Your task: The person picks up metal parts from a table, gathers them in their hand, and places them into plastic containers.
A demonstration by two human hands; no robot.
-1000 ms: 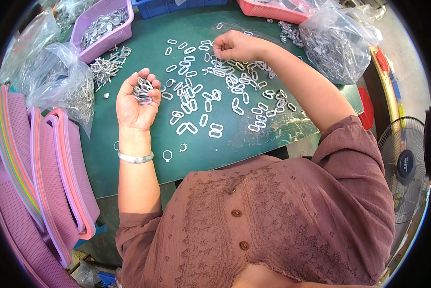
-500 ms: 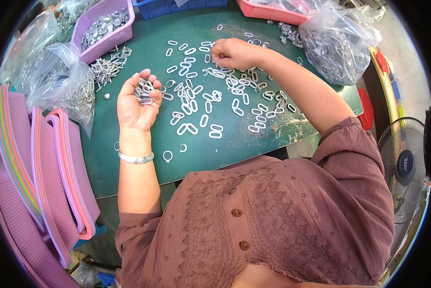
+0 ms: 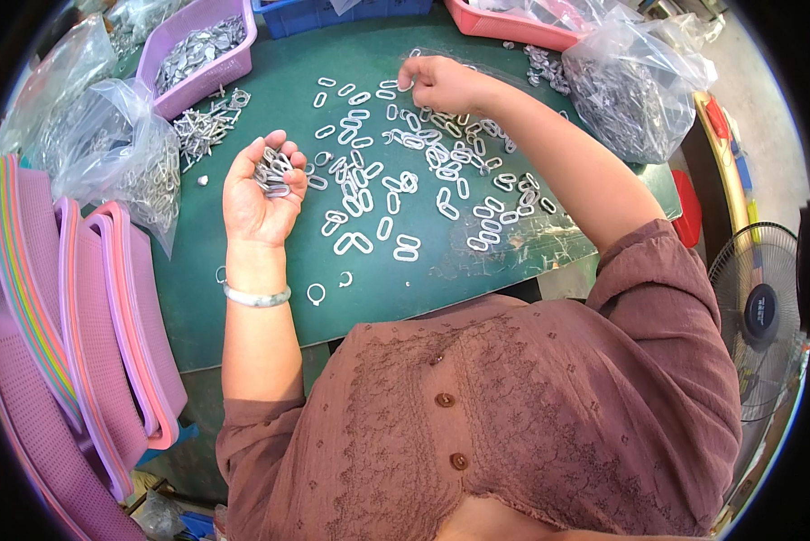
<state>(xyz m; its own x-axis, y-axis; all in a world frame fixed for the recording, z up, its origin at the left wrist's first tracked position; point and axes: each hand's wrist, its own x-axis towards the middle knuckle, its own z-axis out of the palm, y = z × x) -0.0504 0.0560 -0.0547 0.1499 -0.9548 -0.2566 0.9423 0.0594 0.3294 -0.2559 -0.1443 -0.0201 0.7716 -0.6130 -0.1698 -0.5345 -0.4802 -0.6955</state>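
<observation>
My left hand (image 3: 262,203) is turned palm up, its fingers curled round a small heap of oval metal rings (image 3: 274,173). It hovers over the left part of the green table (image 3: 270,81). Farther off, my right hand (image 3: 446,86) is bent down over the table, index finger and thumb curled at the edge of one oval ring. Whether that ring is lifted cannot be made out. Many more oval metal rings (image 3: 407,248) lie scattered between and in front of my hands, some overlapping. Two round rings (image 3: 316,293) lie near the table's front edge.
Farther left are a purple basket (image 3: 249,59) of flat metal pieces, a pile of metal pins (image 3: 202,133) and clear bags (image 3: 121,149). Pink stacked trays (image 3: 143,325) stand beside the table. A blue bin (image 3: 342,22), a red basket (image 3: 513,27) and a filled bag (image 3: 630,99) line the back and right.
My right hand has moved slightly farther away across the table, and its index finger is raised and more curled. My left hand stays in place with its heap of rings.
</observation>
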